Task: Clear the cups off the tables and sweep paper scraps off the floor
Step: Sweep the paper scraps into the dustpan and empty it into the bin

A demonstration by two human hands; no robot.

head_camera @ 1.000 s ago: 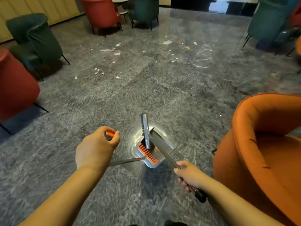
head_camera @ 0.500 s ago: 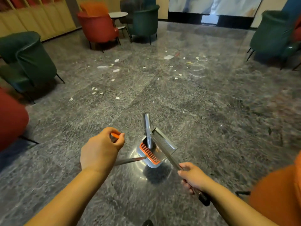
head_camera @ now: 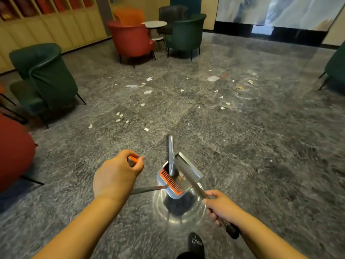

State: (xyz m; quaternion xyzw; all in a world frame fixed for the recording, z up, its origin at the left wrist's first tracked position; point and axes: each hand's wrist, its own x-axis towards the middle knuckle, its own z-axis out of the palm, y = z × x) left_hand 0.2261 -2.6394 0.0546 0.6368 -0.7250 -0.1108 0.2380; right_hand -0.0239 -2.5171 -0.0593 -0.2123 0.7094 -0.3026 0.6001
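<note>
My left hand (head_camera: 116,174) grips the orange-tipped top of a long metal dustpan handle (head_camera: 147,189). The grey dustpan (head_camera: 183,174) with an orange comb edge hangs just above the floor in front of me. My right hand (head_camera: 221,207) grips the broom handle (head_camera: 197,187), whose grey head (head_camera: 170,156) rests in the pan. Several white paper scraps (head_camera: 147,92) lie scattered across the grey marble floor further ahead, with a larger sheet (head_camera: 213,78) at the back. No cups are visible.
A green armchair (head_camera: 46,75) and a red chair (head_camera: 13,150) stand on the left. A red chair (head_camera: 132,40), a green chair (head_camera: 184,32) and a small round table (head_camera: 155,24) stand at the back. Another green chair (head_camera: 336,64) is at the far right. My black shoe (head_camera: 195,243) shows below.
The view has lifted and moved forward: the orange armchair on the right has dropped out of sight and the far chairs and wall came into view. Both hands keep their grips.
</note>
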